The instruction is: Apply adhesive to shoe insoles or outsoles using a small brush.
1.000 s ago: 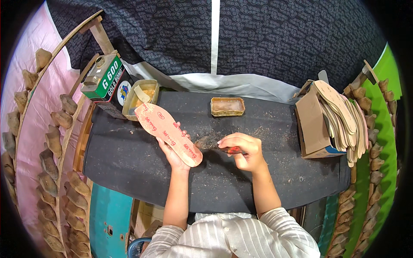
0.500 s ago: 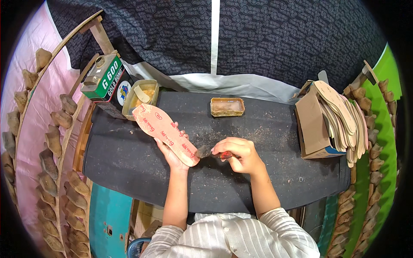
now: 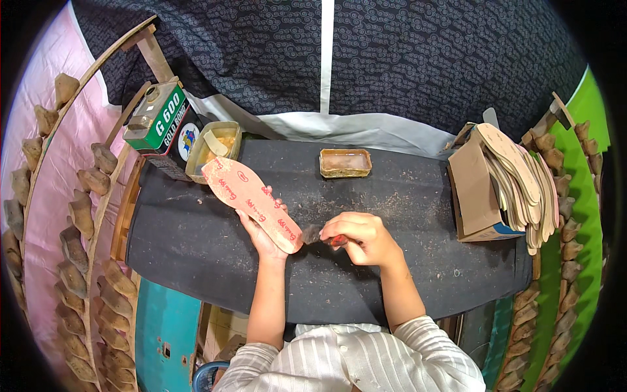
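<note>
A: Hands? Left hand (image 3: 261, 230) is under the insole (image 3: 251, 203), fingers curled round its edge, holding it up off the tabletop (image 3: 196, 242), printed side to the camera.

B: Right one?

A: Right hand (image 3: 360, 236) closed on a small brush (image 3: 321, 236) with a red handle. Bristle end touches the insole's near tip.

B: Where's the insole sit exactly?

A: Tilted, running from upper left to lower right, over the left-middle of the tabletop. Far end points at the open glue tub (image 3: 212, 149), near end just beside the right hand.

B: Rest of the tabletop?

A: Dark cloth cover, dusted with crumbs. Flat rectangular tin (image 3: 345, 163) at the back middle, well apart from both hands. Green can (image 3: 157, 119) at the back left, touching the glue tub's side. Cardboard box (image 3: 475, 196) on the right edge, with a stack of insoles (image 3: 522, 183) leaning out of it.

B: Around it?

A: Curved racks with shoe lasts (image 3: 85, 215) left and right (image 3: 571, 228). Patterned dark fabric (image 3: 424, 59) behind the tabletop. Striped sleeves at the bottom.

B: Contents of the tin?

A: Brownish, can't tell what.
</note>
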{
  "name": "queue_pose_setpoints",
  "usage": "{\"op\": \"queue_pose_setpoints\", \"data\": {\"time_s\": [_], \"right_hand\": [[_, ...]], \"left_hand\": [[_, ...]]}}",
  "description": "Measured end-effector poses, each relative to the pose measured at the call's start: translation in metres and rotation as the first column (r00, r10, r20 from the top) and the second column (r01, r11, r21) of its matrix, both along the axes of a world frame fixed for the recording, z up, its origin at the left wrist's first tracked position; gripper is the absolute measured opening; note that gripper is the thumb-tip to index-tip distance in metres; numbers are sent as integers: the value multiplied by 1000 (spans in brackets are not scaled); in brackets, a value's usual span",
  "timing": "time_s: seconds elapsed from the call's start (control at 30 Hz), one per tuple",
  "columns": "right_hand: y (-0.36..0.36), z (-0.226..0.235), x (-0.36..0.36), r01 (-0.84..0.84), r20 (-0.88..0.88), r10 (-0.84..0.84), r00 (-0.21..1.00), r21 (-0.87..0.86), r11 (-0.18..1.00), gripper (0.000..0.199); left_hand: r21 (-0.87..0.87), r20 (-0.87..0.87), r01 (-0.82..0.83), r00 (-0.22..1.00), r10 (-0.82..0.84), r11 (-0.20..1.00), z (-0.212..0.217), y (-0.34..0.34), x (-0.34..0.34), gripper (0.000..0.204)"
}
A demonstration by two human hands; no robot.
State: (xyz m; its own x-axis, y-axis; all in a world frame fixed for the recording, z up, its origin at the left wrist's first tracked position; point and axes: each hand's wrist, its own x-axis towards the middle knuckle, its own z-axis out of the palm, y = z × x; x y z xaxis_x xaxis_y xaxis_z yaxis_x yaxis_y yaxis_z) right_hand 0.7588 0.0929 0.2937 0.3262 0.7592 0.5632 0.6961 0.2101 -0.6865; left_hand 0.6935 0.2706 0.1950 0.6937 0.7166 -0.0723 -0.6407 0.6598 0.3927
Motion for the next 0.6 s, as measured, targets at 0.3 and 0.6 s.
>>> {"op": "queue_pose_setpoints", "data": {"time_s": [0.3, 0.6], "right_hand": [[-1, 0, -7, -89, -80, 88, 993, -4, 996, 34], [1, -2, -7, -35, -89, 49, 995, 160, 986, 35]], "left_hand": [[-20, 21, 1, 1000, -1, 1000, 7, 0, 0, 72], [71, 26, 57, 998, -59, 996, -4, 2, -4, 70]]}}
